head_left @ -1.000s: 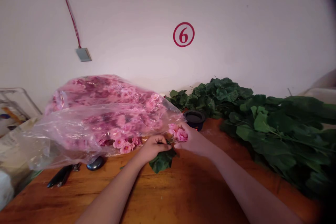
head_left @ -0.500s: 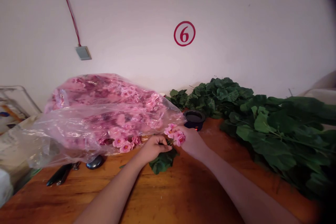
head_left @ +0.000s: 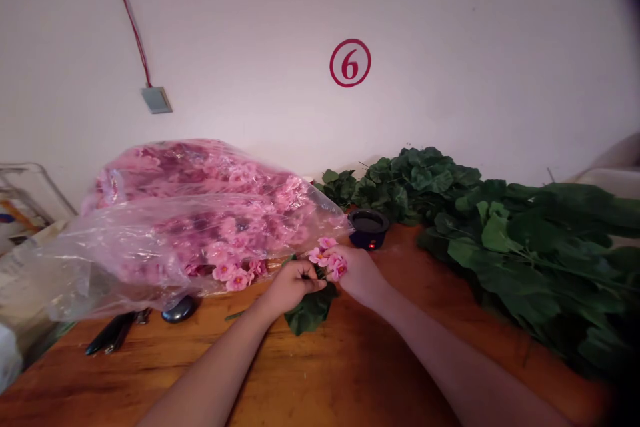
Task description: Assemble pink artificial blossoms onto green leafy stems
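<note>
Over the wooden table, my left hand is closed, thumb against fingers, on a green leaf sprig whose broad leaves hang below the hand. Close beside it my right hand grips a small cluster of pink artificial flowers; the fingers are mostly turned away from view. The flowers sit right at the left fingertips, and I cannot tell whether their stem touches the leaf stem. Just beyond my right hand stands a small dark pot with a red light on its front.
A clear plastic bag full of pink flowers fills the left back of the table. Piled green leaves line the right and back. At left lie a dark rounded object and a black-handled tool.
My right hand and the pink flowers have shifted slightly left, closer to my left hand. The left hand keeps its hold on the leaf sprig. The view has moved a little.
</note>
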The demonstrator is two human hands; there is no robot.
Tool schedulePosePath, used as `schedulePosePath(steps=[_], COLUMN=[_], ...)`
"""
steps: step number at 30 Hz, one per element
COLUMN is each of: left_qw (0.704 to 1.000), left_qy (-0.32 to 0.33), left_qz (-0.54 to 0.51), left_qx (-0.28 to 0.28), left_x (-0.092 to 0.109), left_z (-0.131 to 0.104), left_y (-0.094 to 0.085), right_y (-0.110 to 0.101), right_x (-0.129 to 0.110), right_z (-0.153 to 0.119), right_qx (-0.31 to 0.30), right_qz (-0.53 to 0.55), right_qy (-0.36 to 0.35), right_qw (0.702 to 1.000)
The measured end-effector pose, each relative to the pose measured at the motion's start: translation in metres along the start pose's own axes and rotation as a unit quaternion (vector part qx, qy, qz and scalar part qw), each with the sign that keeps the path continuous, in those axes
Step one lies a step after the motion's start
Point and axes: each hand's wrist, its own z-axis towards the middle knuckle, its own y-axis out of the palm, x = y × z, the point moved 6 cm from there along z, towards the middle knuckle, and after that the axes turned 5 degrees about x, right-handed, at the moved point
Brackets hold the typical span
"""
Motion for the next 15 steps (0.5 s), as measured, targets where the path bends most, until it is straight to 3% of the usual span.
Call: schedulePosePath(steps=[4, 9, 15], left_qw=[1.0, 1.0, 0.987], left_qy=[0.008, 0.023, -0.004], left_qz=[0.012, 0.007, -0.16], left_qx=[0.0, -0.001, -0.011], left_x=[-0.001, 0.012, 0.024], left_z=[0.001, 0.0, -0.002], left_y=[-0.001, -0.003, -0.004], right_y=[-0.002, -0.011, -0.017], right_x=[-0.002, -0.006, -0.008], right_z=[0.001, 0.003, 0.003], right_qx=[-0.004, -0.023, -0.001], right_qz=[0.016, 0.001, 0.03], right_qy=[-0.009, -0.002, -0.004], right_qw=[1.0, 1.0, 1.0])
